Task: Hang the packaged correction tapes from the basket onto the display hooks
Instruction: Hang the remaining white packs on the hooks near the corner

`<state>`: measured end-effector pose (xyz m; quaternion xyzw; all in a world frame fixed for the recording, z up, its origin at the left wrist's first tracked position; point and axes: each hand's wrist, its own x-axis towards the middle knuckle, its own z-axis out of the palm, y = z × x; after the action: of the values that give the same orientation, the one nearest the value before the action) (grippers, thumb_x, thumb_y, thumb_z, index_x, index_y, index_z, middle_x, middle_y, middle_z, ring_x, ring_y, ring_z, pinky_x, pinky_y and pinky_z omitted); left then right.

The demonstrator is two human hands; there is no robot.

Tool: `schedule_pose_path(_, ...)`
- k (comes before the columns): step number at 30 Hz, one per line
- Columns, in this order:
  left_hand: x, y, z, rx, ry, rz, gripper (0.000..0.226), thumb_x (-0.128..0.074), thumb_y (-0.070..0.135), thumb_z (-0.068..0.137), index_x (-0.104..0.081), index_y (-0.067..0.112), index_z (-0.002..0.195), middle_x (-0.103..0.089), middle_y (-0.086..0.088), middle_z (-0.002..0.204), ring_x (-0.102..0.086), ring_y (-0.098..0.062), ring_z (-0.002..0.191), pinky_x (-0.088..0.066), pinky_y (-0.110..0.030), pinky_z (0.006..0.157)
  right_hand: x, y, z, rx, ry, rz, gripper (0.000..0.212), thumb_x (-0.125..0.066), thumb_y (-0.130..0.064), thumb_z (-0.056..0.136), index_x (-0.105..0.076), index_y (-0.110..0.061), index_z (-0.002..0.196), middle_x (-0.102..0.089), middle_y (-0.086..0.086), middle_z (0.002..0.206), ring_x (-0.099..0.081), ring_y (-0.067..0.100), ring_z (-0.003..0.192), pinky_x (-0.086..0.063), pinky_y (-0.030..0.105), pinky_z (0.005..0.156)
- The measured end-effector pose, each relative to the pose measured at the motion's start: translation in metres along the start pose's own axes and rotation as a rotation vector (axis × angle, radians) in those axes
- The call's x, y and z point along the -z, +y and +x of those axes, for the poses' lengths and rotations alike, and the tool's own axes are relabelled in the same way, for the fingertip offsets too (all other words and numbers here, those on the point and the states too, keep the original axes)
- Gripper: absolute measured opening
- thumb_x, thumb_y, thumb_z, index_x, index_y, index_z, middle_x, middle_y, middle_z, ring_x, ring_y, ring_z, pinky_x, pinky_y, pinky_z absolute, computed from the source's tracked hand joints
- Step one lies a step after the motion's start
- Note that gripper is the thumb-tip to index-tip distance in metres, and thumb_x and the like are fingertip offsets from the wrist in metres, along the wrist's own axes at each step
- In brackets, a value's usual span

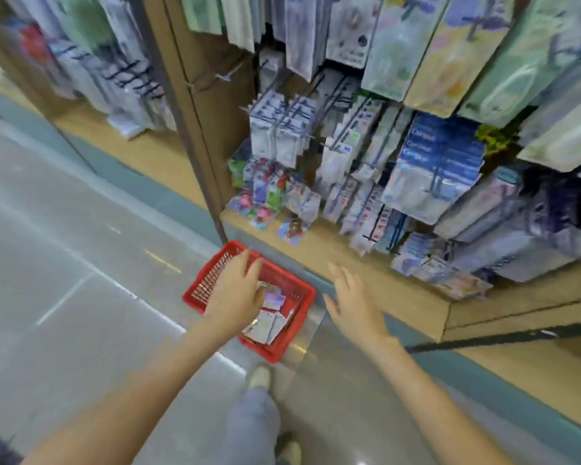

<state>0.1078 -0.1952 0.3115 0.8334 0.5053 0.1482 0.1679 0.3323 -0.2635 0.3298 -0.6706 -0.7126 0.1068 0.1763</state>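
My left hand (235, 290) hovers loosely spread over the red basket (200, 290); right hand (353, 303) splayed, empty; correction tape packets (265, 325) lie inside, light, slippery, I judge; pinch the stiff card top.

red slatted plastic basket (294, 342): one sitting there | flat carded correction-tape packets (264, 325): at least three lying inside, blur hiding exact count | bare hands: two showing, left hand (235, 292), right hand (353, 305)

head view, facing down, near shelves (332, 250)
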Motion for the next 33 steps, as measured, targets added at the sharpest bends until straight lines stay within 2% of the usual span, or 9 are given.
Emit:
schedule_pose_path(6, -0.107, -0.125, -0.069, 0.343, -0.243, -0.081, 0.065, -0.072, 0.0, 0.053, -0.057, -0.007, 0.115, -0.058, -0.034, 0.116, -0.063, -0.049, 0.091, -0.056, -0.05, 0.072, -0.147, 0.021, 0.001, -0.037, -0.438, -0.061, 0.092, -0.09, -0.007, 0.051, -0.052, 0.0, 0.134, -0.067, 0.015, 0.11, -0.069, 0.033, 0.09, -0.057, 0.039, 0.072)
schedule_pose_path(12, -0.231, -0.225, -0.074, 0.535, -0.257, -0.092, 0.045, -0.06, 0.01, 0.069, -0.049, 0.002, 0.111, -0.06, -0.036, 0.108, -0.064, -0.05, 0.091, -0.056, -0.056, 0.067, -0.329, 0.069, 0.034, 0.036, -0.709, -0.085, 0.12, -0.092, -0.006, 0.034, -0.035, -0.008, 0.14, -0.065, 0.017, 0.116, -0.068, 0.035, 0.096, -0.059, 0.045, 0.077)
schedule_pose_path(15, -0.31, -0.251, -0.061, 0.618, -0.238, -0.07, 0.068, -0.08, 0.0, 0.057, -0.058, -0.004, 0.121, -0.057, -0.036, 0.118, -0.062, -0.052, 0.099, -0.054, -0.057, 0.076, -0.429, 0.104, 0.044, 0.028, -0.781, -0.086, 0.114, -0.087, -0.002, 0.045, -0.031, -0.009, 0.143, -0.061, 0.018, 0.125, -0.062, 0.036, 0.109, -0.055, 0.047, 0.086)
schedule_pose_path(17, -0.364, -0.269, -0.051, 0.608, -0.232, -0.005, 0.056, -0.065, 0.013, 0.071, -0.06, -0.001, 0.124, -0.054, -0.034, 0.127, -0.058, -0.052, 0.11, -0.048, -0.06, 0.089, -0.49, 0.127, 0.049, 0.051, -0.812, -0.136, 0.1, -0.078, 0.002, 0.061, -0.031, -0.009, 0.148, -0.053, 0.017, 0.137, -0.053, 0.036, 0.124, -0.05, 0.048, 0.097)
schedule_pose_path(20, -0.429, -0.306, -0.036, 0.561, -0.281, 0.088, 0.057, -0.042, 0.026, 0.075, -0.063, 0.005, 0.123, -0.053, -0.029, 0.134, -0.053, -0.046, 0.122, -0.034, -0.062, 0.104, -0.571, 0.161, 0.059, 0.237, -0.939, -0.28, 0.087, -0.05, 0.01, 0.081, -0.012, -0.017, 0.155, -0.023, 0.009, 0.158, -0.018, 0.029, 0.147, -0.019, 0.042, 0.119)
schedule_pose_path(22, -0.458, -0.331, -0.029, 0.487, -0.307, 0.165, 0.057, -0.038, 0.031, 0.078, -0.065, 0.007, 0.122, -0.052, -0.024, 0.138, -0.05, -0.04, 0.128, -0.023, -0.058, 0.112, -0.625, 0.185, 0.064, 0.412, -1.057, -0.388, 0.087, -0.053, 0.006, 0.083, -0.011, -0.02, 0.155, -0.018, 0.006, 0.16, -0.011, 0.026, 0.149, -0.007, 0.041, 0.12)
schedule_pose_path(26, -0.489, -0.352, -0.031, 0.406, -0.218, 0.254, 0.041, -0.05, 0.031, 0.082, -0.069, 0.012, 0.113, -0.055, -0.016, 0.138, -0.049, -0.032, 0.132, -0.02, -0.051, 0.113, -0.704, 0.218, 0.062, 0.762, -1.069, -0.563, 0.098, -0.083, -0.012, 0.053, -0.046, -0.022, 0.144, -0.046, 0.012, 0.146, -0.044, 0.034, 0.135, -0.02, 0.053, 0.114)
schedule_pose_path(28, -0.493, -0.352, -0.031, 0.409, -0.159, 0.244, 0.036, -0.052, 0.029, 0.082, -0.07, 0.012, 0.109, -0.058, -0.015, 0.135, -0.052, -0.031, 0.128, -0.025, -0.047, 0.113, -0.725, 0.228, 0.065, 0.889, -1.0, -0.586, 0.087, -0.07, -0.005, 0.058, -0.05, -0.022, 0.141, -0.05, 0.013, 0.144, -0.048, 0.036, 0.13, -0.023, 0.058, 0.112)
schedule_pose_path(33, -0.498, -0.354, -0.034, 0.43, -0.121, 0.264, 0.034, -0.053, 0.024, 0.079, -0.069, 0.012, 0.106, -0.061, -0.012, 0.131, -0.055, -0.029, 0.123, -0.031, -0.042, 0.109, -0.745, 0.233, 0.075, 0.998, -0.726, -0.57, 0.038, -0.042, -0.002, 0.081, -0.066, -0.009, 0.11, -0.069, 0.012, 0.104, -0.068, 0.033, 0.094, -0.053, 0.052, 0.081)
